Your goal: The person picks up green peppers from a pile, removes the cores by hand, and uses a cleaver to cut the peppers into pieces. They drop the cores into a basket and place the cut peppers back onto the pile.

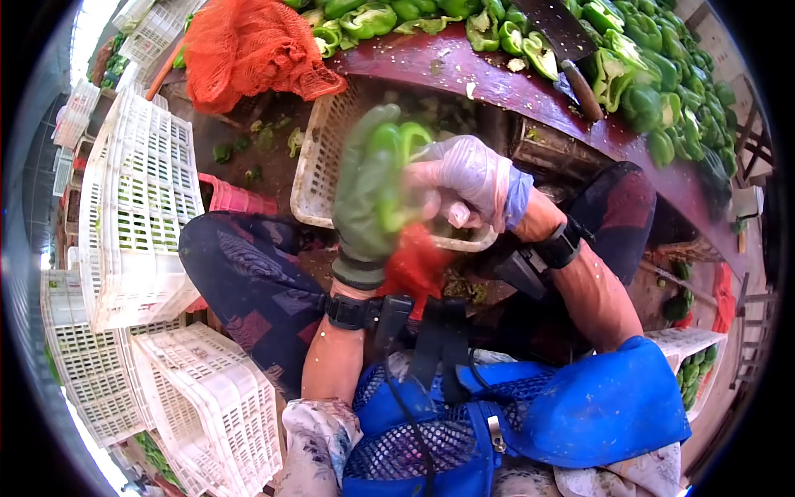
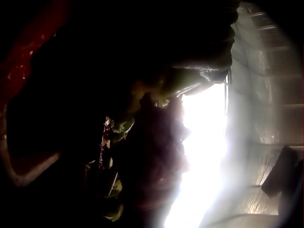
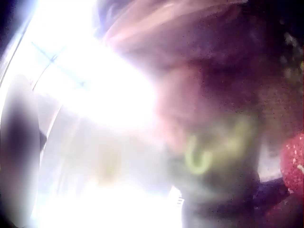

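Observation:
In the head view the left hand (image 1: 361,199), in a dark green glove, holds a cut green pepper (image 1: 387,149), blurred by motion. Against the pepper's open side is the right hand (image 1: 468,178) in a thin clear glove, its fingers curled and touching the pepper; whether they pinch part of it is unclear. Both hands are above a white crate (image 1: 310,178). The left wrist view is mostly dark. Glare washes out much of the right wrist view, where the right hand (image 3: 190,90) is close to the blurred pepper (image 3: 199,156).
A dark red table (image 1: 464,70) bears many green peppers (image 1: 642,103) and a cleaver with a wooden handle (image 1: 584,93). Orange netting (image 1: 248,54) lies at its left end. White crates (image 1: 141,207) are stacked at the left. Red netting (image 1: 414,265) is below the hands.

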### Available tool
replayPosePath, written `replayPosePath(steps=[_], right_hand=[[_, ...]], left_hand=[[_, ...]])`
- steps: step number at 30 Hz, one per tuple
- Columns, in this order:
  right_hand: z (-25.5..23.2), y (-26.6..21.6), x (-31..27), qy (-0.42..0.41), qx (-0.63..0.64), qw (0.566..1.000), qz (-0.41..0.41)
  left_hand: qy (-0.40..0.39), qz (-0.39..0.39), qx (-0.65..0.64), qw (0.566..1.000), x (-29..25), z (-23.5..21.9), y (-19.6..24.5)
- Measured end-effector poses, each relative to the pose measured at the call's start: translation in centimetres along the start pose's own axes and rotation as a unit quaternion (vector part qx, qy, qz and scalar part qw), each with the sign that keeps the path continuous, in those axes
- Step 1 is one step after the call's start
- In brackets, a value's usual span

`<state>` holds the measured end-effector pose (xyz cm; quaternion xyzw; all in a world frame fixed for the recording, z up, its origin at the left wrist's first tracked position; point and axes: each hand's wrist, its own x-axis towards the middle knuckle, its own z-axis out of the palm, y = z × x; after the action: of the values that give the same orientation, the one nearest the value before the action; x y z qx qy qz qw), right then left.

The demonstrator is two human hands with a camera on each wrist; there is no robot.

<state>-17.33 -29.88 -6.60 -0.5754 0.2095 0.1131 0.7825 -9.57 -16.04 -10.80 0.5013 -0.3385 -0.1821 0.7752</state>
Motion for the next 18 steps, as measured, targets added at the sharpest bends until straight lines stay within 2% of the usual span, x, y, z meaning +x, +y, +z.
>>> replayPosePath(steps=[1,4,6,7,9,11,12,13,15,17,18], right_hand=[[0.0,0.1,-0.1,-0.014,0.020,1.000,0.004],[0.7,0.5,-0.9,-0.053,0.059,0.996,0.036],[1.9,0.1,-1.4,0.006,0.022,0.999,0.031],[2.1,0.0,-1.5,0.034,0.003,0.999,0.028],[2.1,0.1,-1.4,0.061,-0.088,0.994,-0.022],[1.8,-0.3,-2.0,0.105,-0.181,0.974,-0.084],[1.9,-0.9,-2.0,0.156,-0.264,0.935,-0.180],[1.7,-2.2,-2.8,0.191,-0.139,0.968,-0.080],[-1.1,-1.0,-1.8,0.230,-0.032,0.942,-0.242],[-2.3,-0.1,0.1,0.224,-0.233,0.897,-0.301],[-1.8,-0.1,0.3,0.233,-0.268,0.895,-0.270]], left_hand=[[0.013,-0.032,-0.053,0.998,0.0,0.2,0.0],[-0.036,0.020,0.027,0.999,0.0,-0.6,-1.8],[-0.015,-0.040,-0.102,0.994,-0.2,0.0,-1.4],[-0.011,-0.034,-0.102,0.994,-0.1,0.0,-1.4],[-0.002,-0.024,-0.102,0.994,0.2,-0.1,-1.2],[0.030,-0.097,-0.225,0.969,0.1,0.2,-0.8],[0.044,-0.130,-0.277,0.951,0.1,0.1,-0.6],[0.059,-0.162,-0.329,0.929,-0.1,-0.1,-0.4],[0.058,-0.178,-0.379,0.906,-0.4,-0.8,-0.3],[0.060,-0.202,-0.431,0.877,-0.2,-1.2,-0.9],[0.074,-0.200,-0.414,0.885,-0.1,-1.4,-1.0]])
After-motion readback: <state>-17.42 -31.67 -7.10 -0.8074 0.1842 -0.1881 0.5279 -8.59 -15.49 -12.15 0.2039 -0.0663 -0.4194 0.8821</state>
